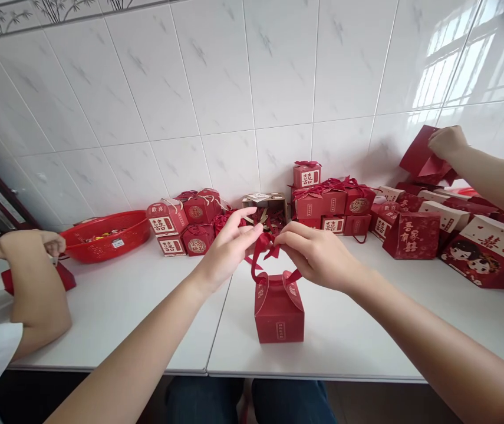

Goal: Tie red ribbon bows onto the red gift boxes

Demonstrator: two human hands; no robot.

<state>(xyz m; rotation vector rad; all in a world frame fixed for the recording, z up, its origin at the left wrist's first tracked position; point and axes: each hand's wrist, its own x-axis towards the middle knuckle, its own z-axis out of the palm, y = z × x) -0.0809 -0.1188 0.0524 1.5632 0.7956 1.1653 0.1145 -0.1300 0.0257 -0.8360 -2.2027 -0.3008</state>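
A small red gift box (279, 312) stands upright on the white table in front of me, its top flaps drawn up. A dark red ribbon (255, 259) passes through the flaps and rises in a loop between my hands. My right hand (318, 250) pinches the ribbon above the box. On the other side, my left hand (229, 244) has its fingertips at the ribbon loop, the index finger stretched out above. Its exact grip on the ribbon is partly hidden.
Behind are stacked red boxes (318, 203), more boxes (196, 213), and an open box with shredded filler (273, 221). A red plastic basket (105, 235) stands left. Unfilled-looking cartons (481, 253) crowd the right. Co-workers' arms (42, 288) work at both sides; one hand (448, 141) holds red card.
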